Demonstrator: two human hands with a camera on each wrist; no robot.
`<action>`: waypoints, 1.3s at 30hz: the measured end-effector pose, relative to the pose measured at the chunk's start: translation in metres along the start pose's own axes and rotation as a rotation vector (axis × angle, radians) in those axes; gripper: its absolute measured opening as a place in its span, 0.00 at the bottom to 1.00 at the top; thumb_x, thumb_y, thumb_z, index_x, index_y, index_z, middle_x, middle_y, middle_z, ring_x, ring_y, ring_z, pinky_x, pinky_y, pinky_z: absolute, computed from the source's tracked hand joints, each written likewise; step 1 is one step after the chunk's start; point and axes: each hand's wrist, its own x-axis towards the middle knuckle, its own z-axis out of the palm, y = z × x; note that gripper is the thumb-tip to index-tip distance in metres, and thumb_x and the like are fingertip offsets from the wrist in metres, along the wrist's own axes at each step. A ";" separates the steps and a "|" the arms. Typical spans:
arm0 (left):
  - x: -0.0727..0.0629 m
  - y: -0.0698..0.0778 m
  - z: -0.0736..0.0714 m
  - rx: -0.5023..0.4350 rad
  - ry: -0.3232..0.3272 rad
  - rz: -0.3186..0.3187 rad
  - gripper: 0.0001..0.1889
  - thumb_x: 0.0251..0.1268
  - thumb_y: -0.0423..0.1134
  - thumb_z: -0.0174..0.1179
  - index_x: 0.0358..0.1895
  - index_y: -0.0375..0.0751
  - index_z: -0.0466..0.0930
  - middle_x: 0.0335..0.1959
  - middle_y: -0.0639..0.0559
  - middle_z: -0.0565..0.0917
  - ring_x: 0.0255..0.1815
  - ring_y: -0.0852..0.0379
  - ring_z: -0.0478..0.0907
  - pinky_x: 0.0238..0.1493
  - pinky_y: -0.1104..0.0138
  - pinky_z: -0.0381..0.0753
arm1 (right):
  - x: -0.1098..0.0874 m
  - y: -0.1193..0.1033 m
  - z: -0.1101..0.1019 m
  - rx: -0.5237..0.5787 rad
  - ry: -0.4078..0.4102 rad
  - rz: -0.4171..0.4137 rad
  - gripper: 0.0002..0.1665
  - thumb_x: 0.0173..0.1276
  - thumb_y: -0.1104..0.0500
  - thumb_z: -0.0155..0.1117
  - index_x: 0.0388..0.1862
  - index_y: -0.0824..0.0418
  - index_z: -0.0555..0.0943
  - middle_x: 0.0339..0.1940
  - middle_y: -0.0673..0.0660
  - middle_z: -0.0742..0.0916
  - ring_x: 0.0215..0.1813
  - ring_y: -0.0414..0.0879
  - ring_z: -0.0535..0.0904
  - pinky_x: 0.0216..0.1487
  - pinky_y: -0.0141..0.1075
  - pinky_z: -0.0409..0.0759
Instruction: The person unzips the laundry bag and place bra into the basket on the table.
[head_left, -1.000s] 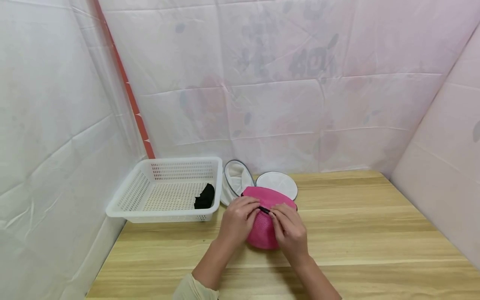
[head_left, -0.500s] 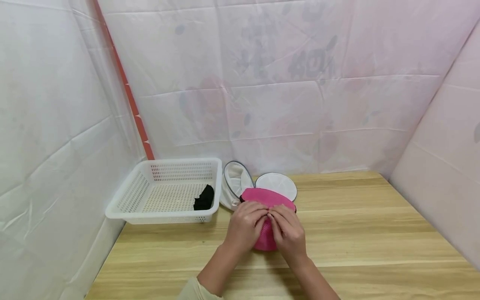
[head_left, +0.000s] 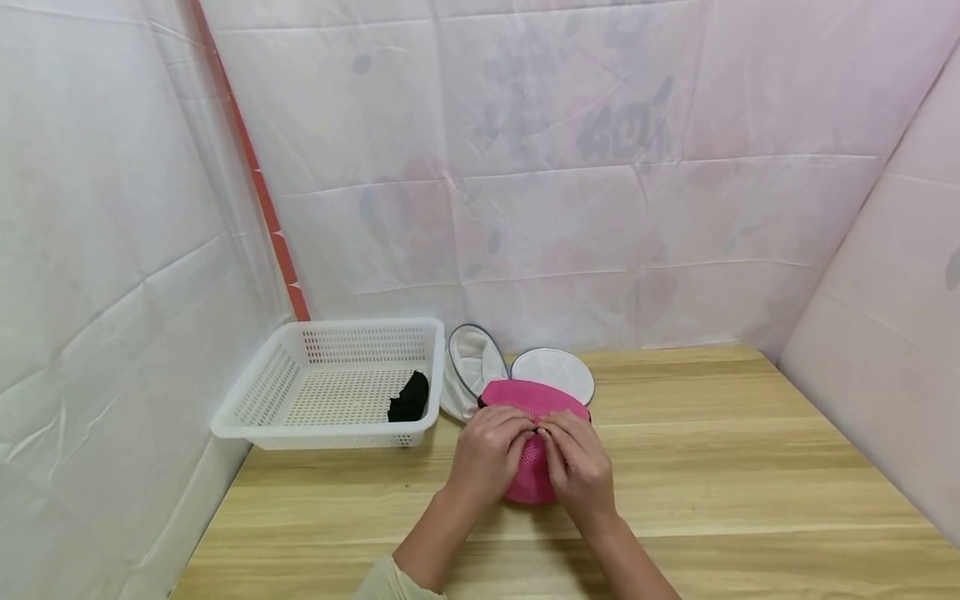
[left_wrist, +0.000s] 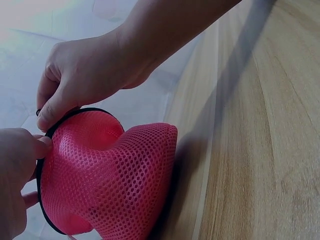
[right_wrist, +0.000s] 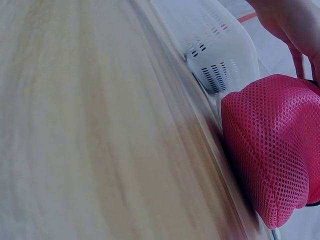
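Observation:
A pink mesh laundry bag point(head_left: 534, 396) lies on the table between both hands. My left hand point(head_left: 483, 457) pinches its edge from the left side, thumb and fingers bent. From the right, my right hand point(head_left: 581, 468) pinches the same edge, its fingertips almost meeting those of the left. In the left wrist view, black trim point(left_wrist: 41, 202) borders the bag, and the mesh bulges below it. The right wrist view shows the bag's rounded mesh side point(right_wrist: 265, 145) close to the tabletop. The fingers cover the exact spot being pinched.
A white perforated basket point(head_left: 322, 437) stands at the back left with a black cloth item point(head_left: 409, 398) inside. Behind the pink bag lie a white mesh bag point(head_left: 459, 387) with grey trim and a white round piece point(head_left: 553, 373). White sheeting point(head_left: 525, 217) hangs around the wooden table point(head_left: 750, 492).
My left hand has shifted right along the bag's edge, closing the gap to the right hand. The black strip that showed between them is now mostly covered. The last half second brings little movement.

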 end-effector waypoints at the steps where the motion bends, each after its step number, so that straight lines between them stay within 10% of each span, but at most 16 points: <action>1: 0.000 0.000 0.000 0.004 0.000 -0.004 0.04 0.56 0.33 0.71 0.34 0.44 0.89 0.36 0.56 0.88 0.43 0.59 0.84 0.54 0.63 0.82 | 0.000 0.000 0.000 -0.004 -0.003 0.003 0.14 0.72 0.60 0.61 0.36 0.72 0.86 0.37 0.64 0.88 0.42 0.57 0.83 0.65 0.32 0.76; 28: 0.001 -0.010 -0.005 0.028 -0.002 -0.069 0.05 0.55 0.33 0.72 0.34 0.45 0.88 0.36 0.57 0.88 0.43 0.58 0.84 0.53 0.65 0.82 | 0.001 0.006 -0.005 0.003 0.039 0.039 0.13 0.71 0.62 0.63 0.35 0.73 0.86 0.37 0.65 0.88 0.42 0.59 0.83 0.63 0.30 0.77; 39: 0.003 -0.002 0.000 0.001 -0.009 0.004 0.07 0.54 0.34 0.72 0.38 0.42 0.90 0.39 0.56 0.88 0.44 0.57 0.84 0.54 0.65 0.82 | 0.000 0.004 -0.001 0.032 0.048 0.020 0.14 0.71 0.61 0.63 0.35 0.72 0.86 0.37 0.65 0.88 0.41 0.58 0.82 0.61 0.29 0.77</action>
